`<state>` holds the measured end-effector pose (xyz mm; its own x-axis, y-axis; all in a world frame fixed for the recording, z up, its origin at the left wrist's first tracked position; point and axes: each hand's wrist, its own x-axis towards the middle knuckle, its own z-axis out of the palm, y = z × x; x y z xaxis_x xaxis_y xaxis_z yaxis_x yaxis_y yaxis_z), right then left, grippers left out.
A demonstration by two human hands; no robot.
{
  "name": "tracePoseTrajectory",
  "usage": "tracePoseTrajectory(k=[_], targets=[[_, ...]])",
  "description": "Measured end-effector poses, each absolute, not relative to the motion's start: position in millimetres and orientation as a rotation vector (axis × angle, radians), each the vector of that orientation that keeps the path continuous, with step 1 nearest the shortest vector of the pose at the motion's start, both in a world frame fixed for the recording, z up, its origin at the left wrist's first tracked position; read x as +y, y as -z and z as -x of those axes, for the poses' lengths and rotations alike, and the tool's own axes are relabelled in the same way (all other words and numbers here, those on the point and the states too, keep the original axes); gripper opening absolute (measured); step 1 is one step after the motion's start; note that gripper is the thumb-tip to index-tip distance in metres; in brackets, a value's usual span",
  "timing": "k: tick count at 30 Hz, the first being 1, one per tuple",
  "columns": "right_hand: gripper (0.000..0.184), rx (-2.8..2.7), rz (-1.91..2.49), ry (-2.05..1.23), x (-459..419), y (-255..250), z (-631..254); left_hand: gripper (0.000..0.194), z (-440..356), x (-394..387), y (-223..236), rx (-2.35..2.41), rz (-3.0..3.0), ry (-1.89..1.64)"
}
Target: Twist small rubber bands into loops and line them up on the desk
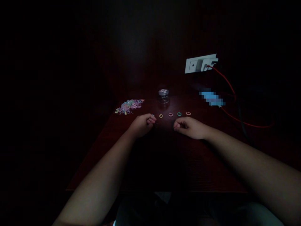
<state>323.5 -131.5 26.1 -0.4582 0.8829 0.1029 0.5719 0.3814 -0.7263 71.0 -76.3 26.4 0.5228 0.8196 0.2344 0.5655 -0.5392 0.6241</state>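
A row of small coloured elastic hair ties lies on the dark red table [105,150]. Yellow [161,116], pink [170,115], green [179,114] and peach [188,113] hair ties show whole. At the row's left end, a blue hair tie [153,115] is partly covered by my left hand [144,125], whose fingers are curled in. My right hand [188,127] rests loosely closed just in front of the green and peach ones. I see nothing held in either hand. To the left lies a tangled heap of hair ties [129,106] in mixed pastel colours.
A small clear jar with a lid [163,95] stands behind the row. On the back wall is a white socket plate [193,65] with a plugged-in charger [205,65]. Its red cable [225,78] runs down to the right, near a pixelated blue object [212,98].
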Motion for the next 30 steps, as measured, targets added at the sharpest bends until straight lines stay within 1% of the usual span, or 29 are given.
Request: tracePoseTrajectory(k=[4, 9, 17, 24, 30], targets=[[0.018, -2.173, 1.249, -0.847, -132.0, -26.6, -323.3, 0.032, -70.7, -77.9, -29.0, 1.181, -2.314, -0.733], [0.017, -2.175, 1.249, -0.842, -131.1, -25.5, -323.5, 0.038, -71.5, -78.8, -20.8, 1.087, -2.413, -0.662], [0.018, -2.163, 1.246, -0.846, -131.7, -26.2, -322.9, 0.026, -73.9, -73.9, -16.1, 1.025, -2.306, -0.687], [0.019, -2.155, 1.235, -0.855, -130.3, -24.6, -323.7, 0.026, -73.2, -75.1, -19.1, 1.058, -2.290, -0.668], [0.020, -2.164, 1.257, -0.840, -130.3, -25.3, -323.6, 0.024, -61.5, -70.4, -24.2, 1.093, -2.214, -0.749]])
